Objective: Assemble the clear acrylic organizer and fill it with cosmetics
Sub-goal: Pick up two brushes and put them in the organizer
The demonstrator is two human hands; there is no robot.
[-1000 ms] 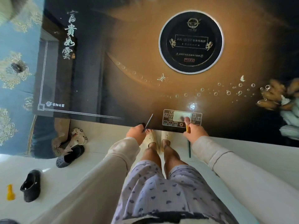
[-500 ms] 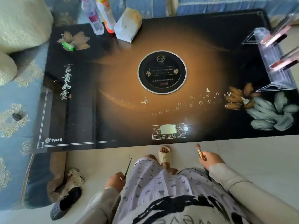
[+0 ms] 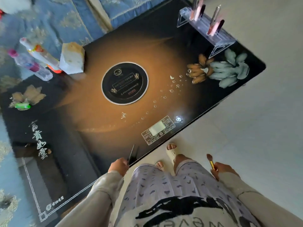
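Note:
The clear acrylic organizer stands at the far right corner of the black glass table, with a few pink lip gloss tubes upright in it. My left hand is at the table's near edge, shut on a thin dark pencil-like stick that points up. My right hand is over the floor right of my legs, shut on a makeup brush with a gold ferrule and brown bristles.
Two plastic bottles and a white tissue pack sit at the table's far left. A green lighter lies on the left side. A blue patterned sofa is behind. White tiled floor lies to the right.
The view has swung and tilted, so the table now lies diagonally. Both hands have drawn back from the table's control panel and still hold the stick and the brush.

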